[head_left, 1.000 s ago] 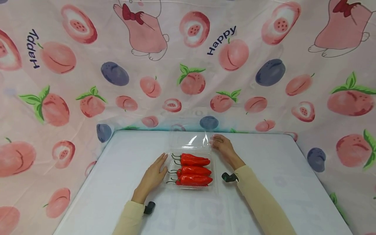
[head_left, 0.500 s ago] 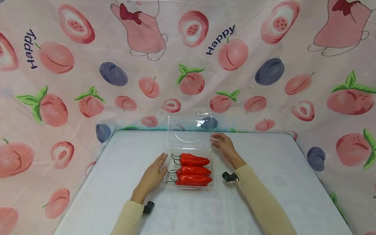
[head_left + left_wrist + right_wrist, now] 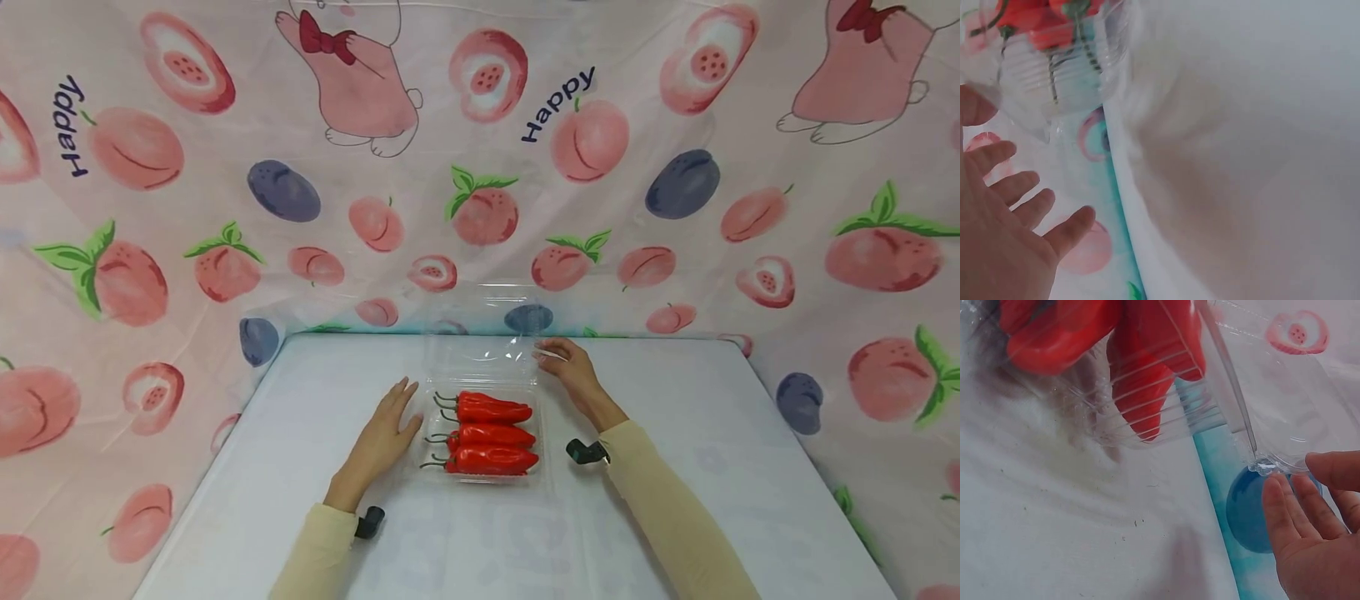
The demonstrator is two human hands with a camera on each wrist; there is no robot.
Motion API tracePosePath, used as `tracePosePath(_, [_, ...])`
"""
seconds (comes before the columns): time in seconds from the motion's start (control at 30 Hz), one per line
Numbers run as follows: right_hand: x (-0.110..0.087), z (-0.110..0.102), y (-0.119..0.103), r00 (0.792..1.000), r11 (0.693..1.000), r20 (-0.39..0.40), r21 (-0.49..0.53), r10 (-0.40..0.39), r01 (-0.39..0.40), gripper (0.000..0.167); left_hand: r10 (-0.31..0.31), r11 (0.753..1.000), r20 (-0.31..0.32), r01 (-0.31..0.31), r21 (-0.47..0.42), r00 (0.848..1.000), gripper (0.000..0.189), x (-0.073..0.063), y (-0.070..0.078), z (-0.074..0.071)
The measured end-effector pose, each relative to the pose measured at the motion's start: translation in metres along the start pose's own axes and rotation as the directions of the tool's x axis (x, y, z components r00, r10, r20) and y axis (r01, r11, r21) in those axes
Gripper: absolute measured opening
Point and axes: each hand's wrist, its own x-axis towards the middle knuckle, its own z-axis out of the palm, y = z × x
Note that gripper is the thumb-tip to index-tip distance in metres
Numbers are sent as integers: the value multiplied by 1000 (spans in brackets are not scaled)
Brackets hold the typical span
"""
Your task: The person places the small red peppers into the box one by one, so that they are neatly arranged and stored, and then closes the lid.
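A clear plastic clamshell box (image 3: 543, 437) holds several red peppers (image 3: 491, 460) with thin green stems, lying side by side with stems to the left. Its see-through lid (image 3: 476, 358) is raised at the far side. My right hand (image 3: 573, 371) pinches the lid's right edge; in the right wrist view the thumb (image 3: 1332, 470) lies above that edge and the fingers below. Just off the box's left side, my left hand (image 3: 378, 433) has its fingers stretched out and holds nothing. In the left wrist view a small gap separates the fingertips from the box (image 3: 1035, 100).
A white cloth covers the table (image 3: 660, 517). Behind it hangs a pink curtain (image 3: 480, 150) printed with peaches, plums and rabbits. Dark wrist cameras are worn at both cuffs, the right one (image 3: 587, 451) near the table surface.
The lid has tilted up and back, with its far edge now higher against the curtain. My left hand has drawn slightly left, away from the box. My right hand stays at the lid's edge.
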Motion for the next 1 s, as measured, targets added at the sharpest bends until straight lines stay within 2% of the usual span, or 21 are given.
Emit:
tracePosePath(0.2, [-1, 1, -3, 1000, 1000, -8, 1, 7, -7, 34, 44, 999, -79, -45, -7, 996, 66, 14, 0, -13])
tracePosePath(0.4, [-4, -1, -7, 1000, 1000, -2, -10, -3, 3, 31, 58, 994, -134, -70, -87, 989, 66, 31, 7, -31])
tracePosePath(0.53, [-5, -2, -7, 1000, 1000, 15, 19, -18, 18, 29, 47, 981, -154, -75, -177, 987, 63, 45, 10, -40])
tracePosePath(0.6, [-5, -2, -7, 999, 999, 18, 29, -28, 27, 28, 19, 963, -156, -61, -263, 988, 62, 51, 11, -44])
tracePosePath(0.67, [-6, -2, -7, 999, 999, 21, 32, -43, 42, 27, -26, 931, -150, -31, -363, 988, 60, 57, 12, -48])
tracePosePath(0.8, [-8, -2, -8, 998, 997, 24, 30, -65, 64, 26, -105, 846, -121, 25, -533, 987, 59, 71, 15, -54])
tracePosePath(0.9, [-9, -2, -9, 996, 997, 28, 26, -79, 78, 25, -125, 763, -105, 28, -646, 987, 59, 80, 17, -57])
tracePosePath(1.0, [-10, -3, -8, 995, 995, 33, 20, -94, 93, 24, -117, 666, -79, 19, -746, 990, 58, 87, 19, -60])
